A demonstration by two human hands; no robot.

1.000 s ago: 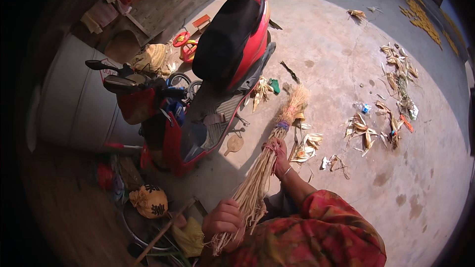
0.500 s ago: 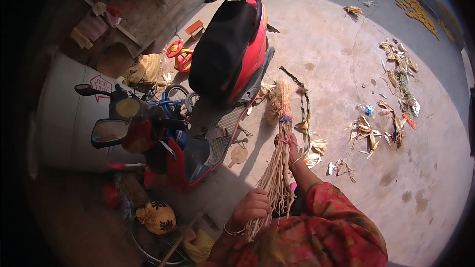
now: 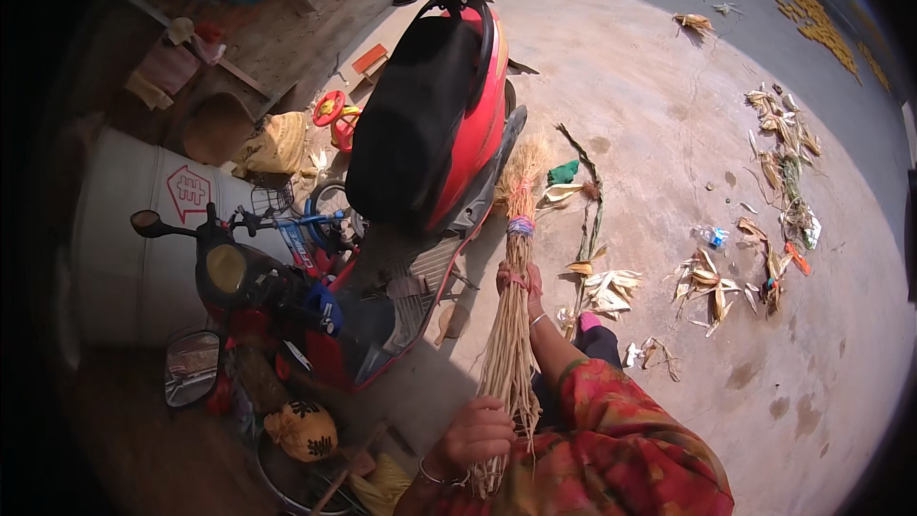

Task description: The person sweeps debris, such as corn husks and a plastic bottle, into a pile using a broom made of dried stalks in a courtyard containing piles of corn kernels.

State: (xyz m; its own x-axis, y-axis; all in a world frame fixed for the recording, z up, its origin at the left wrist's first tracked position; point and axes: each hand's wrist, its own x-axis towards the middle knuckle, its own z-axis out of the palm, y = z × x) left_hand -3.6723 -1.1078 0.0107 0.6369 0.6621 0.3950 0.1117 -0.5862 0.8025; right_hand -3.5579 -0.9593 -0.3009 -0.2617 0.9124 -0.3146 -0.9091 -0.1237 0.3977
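Note:
A straw broom [image 3: 512,334] stretches lengthwise in front of me, its bristle head away from me and its loose stalk ends toward my body. My right hand [image 3: 522,287] is wrapped round its stalks below a purple-and-white binding. Nearer to me, my left hand [image 3: 475,436] is closed at the loose stalk ends. The broom's head lies close beside the scooter's footboard. To its right are a green scrap [image 3: 564,173], a long dark stalk [image 3: 594,201] and dry corn husks [image 3: 611,292] on the concrete.
A red and black scooter [image 3: 420,115] stands close on my left, its mirror [image 3: 193,368] sticking out. Behind it are a small blue bicycle [image 3: 310,229] and a large white container [image 3: 134,239]. More husk litter [image 3: 707,277] and a crumpled plastic bottle [image 3: 713,236] lie at right.
The broom and both hands have shifted slightly left and toward me. The green scrap now shows beside the broom head, and my pink-tipped foot has come into view at right.

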